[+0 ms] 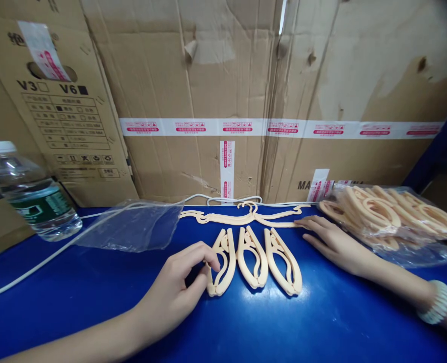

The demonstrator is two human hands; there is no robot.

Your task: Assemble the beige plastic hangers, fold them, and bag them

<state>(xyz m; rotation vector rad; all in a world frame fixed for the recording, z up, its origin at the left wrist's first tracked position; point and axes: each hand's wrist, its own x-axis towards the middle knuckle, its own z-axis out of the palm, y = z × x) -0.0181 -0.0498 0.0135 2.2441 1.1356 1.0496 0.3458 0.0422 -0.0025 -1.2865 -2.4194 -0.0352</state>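
Observation:
Three folded cream plastic folding hangers lie side by side on the blue tabletop: a left one [228,272], a middle one [252,264] and a right one [286,267]. My left hand [185,280] has its thumb and curled index finger closed on the near left side of the left one. Behind the row lies an unfolded hanger [233,220], its arms spread and its hook towards the boxes. At its right tip, the fingertips of my right hand [331,241] rest with the fingers stretched out. That wrist wears a pale bracelet [436,302].
More folded hangers in a clear plastic bag [382,214] are heaped at the right. On the left are an empty clear bag [132,227], a water bottle [38,196] and a white cable [30,276]. Cardboard boxes [185,85] wall off the table's back [340,322].

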